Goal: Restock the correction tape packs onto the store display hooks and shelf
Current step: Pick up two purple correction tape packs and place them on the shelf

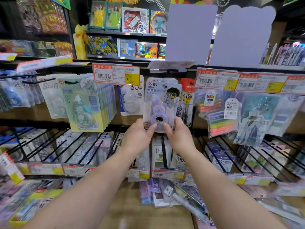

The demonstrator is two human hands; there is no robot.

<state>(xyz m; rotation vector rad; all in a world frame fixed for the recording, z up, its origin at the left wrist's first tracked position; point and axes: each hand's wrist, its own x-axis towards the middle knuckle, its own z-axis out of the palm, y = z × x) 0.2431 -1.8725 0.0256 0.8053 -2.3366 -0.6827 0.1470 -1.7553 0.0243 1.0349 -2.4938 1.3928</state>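
Price tag (116, 74): "5.50". White pack (132, 98): "30m". Purple correction tape pack (160, 104): "爱好".

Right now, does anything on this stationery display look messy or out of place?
Yes. Below the lower shelf's price rail, a loose heap of packs lies jumbled at mixed angles rather than hung. The green correction tape packs on the left hook hang tilted. Both hands, left hand and right hand, hold the purple correction tape pack.
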